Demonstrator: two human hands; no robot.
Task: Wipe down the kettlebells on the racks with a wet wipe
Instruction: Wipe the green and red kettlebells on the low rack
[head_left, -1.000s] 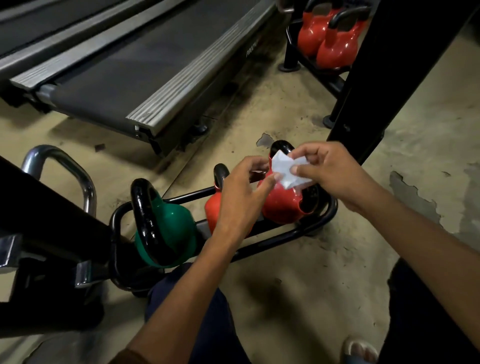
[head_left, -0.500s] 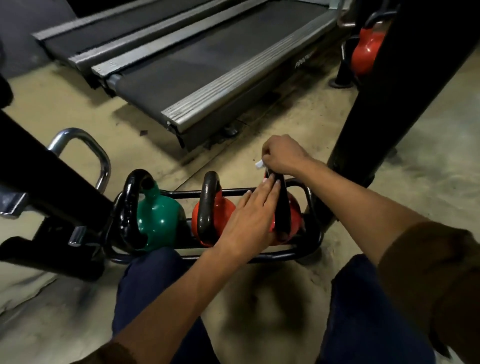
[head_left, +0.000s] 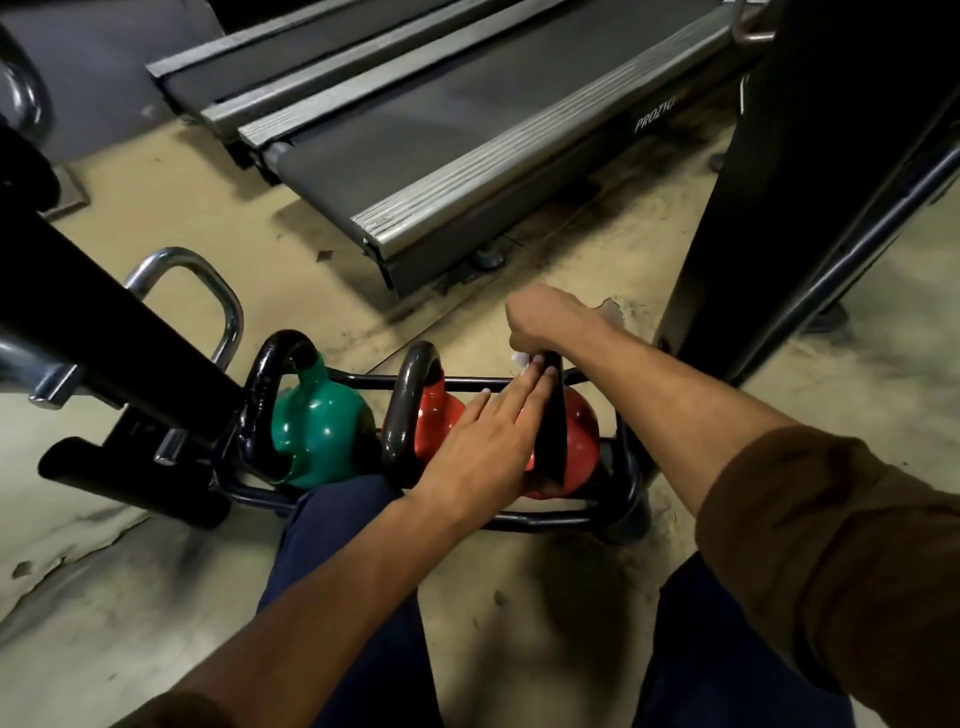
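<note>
Stained floor (head_left: 519, 597) ran under a treadmill (head_left: 467, 119); near it a low rack (head_left: 631, 499) held a green kettlebell (head_left: 317, 431), a red kettlebell (head_left: 436, 421) and, rightmost, an end kettlebell (head_left: 579, 436), also red; the right hand (head_left: 545, 322) was curled round the top of its black handle (head_left: 550, 431), with the wipe (head_left: 519, 357) bunched under the fingers; the left hand (head_left: 483, 447) lay flat, fingers straight, against that handle.

Head cam, wide-angle, looks fwd+down, close above low kettlebell rack (head_left: 631, 488); single view.
</note>
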